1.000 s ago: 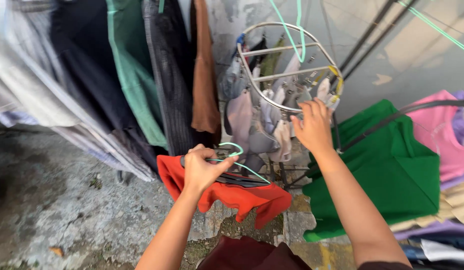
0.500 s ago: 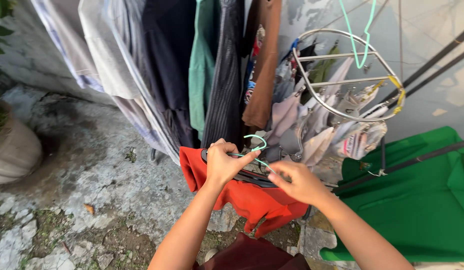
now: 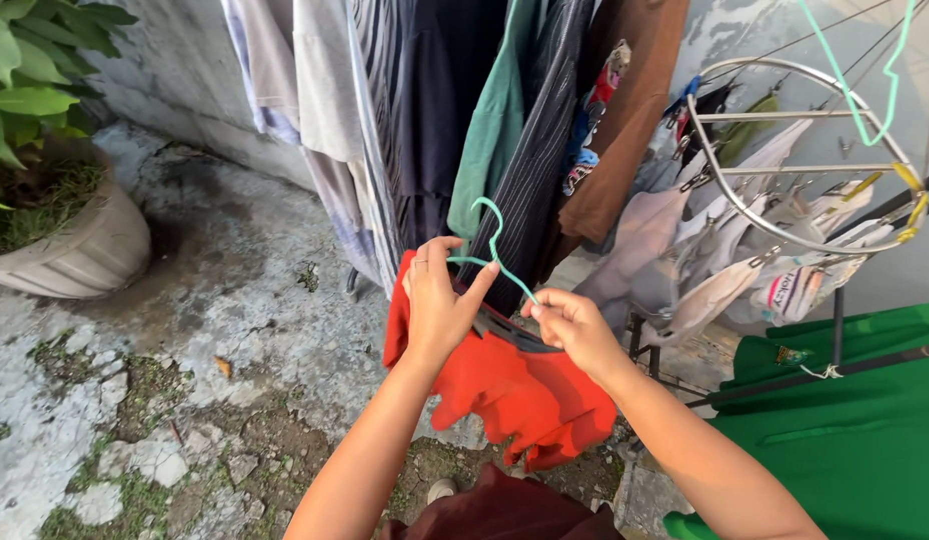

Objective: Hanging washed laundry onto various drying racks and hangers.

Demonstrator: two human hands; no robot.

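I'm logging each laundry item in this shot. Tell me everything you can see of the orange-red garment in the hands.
The orange-red garment is plain, soft-looking cloth with a dark band along its top edge. It hangs crumpled in loose folds on a thin mint-green hanger, whose hook stands above it. The left hand grips its upper left part together with the hanger; the right hand pinches the hanger's arm at the upper right. It hangs in front of the hung clothes, above the ground. Its exact type cannot be told.

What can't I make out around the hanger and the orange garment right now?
Head view:
- Hanger: its lower bar is hidden by the left hand and right hand.
- Orange garment: what kind it is, bunched up.
- Round clip rack: cut off by the right edge.
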